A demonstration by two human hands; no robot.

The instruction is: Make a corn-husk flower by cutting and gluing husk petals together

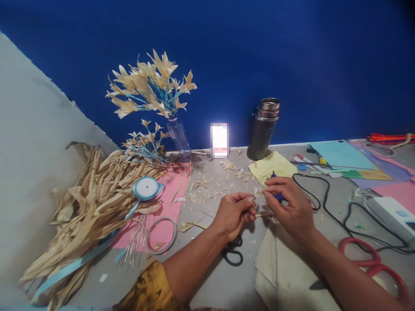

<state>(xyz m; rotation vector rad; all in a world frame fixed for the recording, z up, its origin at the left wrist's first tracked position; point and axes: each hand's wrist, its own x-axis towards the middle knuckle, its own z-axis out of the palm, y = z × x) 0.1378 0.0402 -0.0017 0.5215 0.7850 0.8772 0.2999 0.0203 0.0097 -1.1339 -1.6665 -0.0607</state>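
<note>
My left hand (236,212) is closed in a pinch at mid-table, its thumb and forefinger on something small and thin that I cannot make out. Close beside it, my right hand (291,207) pinches a small pale strip of dried husk (259,193) that spans the gap between both hands. Behind the right hand a dark blue tool (279,197) with a pointed tip is mostly hidden, near a yellow paper (275,166). Black-handled scissors (234,256) lie below my left wrist. A beige cloth (275,263) is spread under the right forearm.
Dried husks (87,194), a ribbon spool (146,188) and a tape ring (162,235) lie left. Husk flowers (152,82) stand in a clear bottle (179,136). A steel flask (264,129), black cord (327,203), red-handled scissors (359,252) and coloured papers (343,155) are right.
</note>
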